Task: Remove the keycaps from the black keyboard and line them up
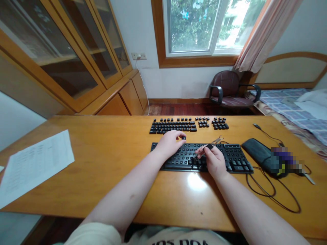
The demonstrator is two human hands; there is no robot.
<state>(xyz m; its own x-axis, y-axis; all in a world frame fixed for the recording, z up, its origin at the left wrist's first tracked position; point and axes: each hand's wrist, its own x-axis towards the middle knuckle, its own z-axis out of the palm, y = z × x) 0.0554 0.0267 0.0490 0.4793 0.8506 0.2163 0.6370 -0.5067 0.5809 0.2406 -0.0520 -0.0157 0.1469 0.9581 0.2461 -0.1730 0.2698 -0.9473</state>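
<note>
A black keyboard base [230,158] with its keycaps taken off lies on the wooden desk [107,160]. Behind it the loose black keycaps [178,125] sit laid out in keyboard order. My left hand [170,143] hovers at the base's far left edge, fingers curled, pinching a black keycap [183,137]. My right hand [213,160] rests on the middle of the base, closed on a wire keycap puller [198,156] with a black cap [209,147] by its fingertips. A small metal tool [217,140] lies just beyond the base.
A black pouch [258,153] and a coiled black cable [270,194] lie right of the keyboard. A printed sheet [35,163] lies at the desk's left end. Beyond the desk stand a wooden cabinet [76,61], an office chair [228,90] and a bed [293,102].
</note>
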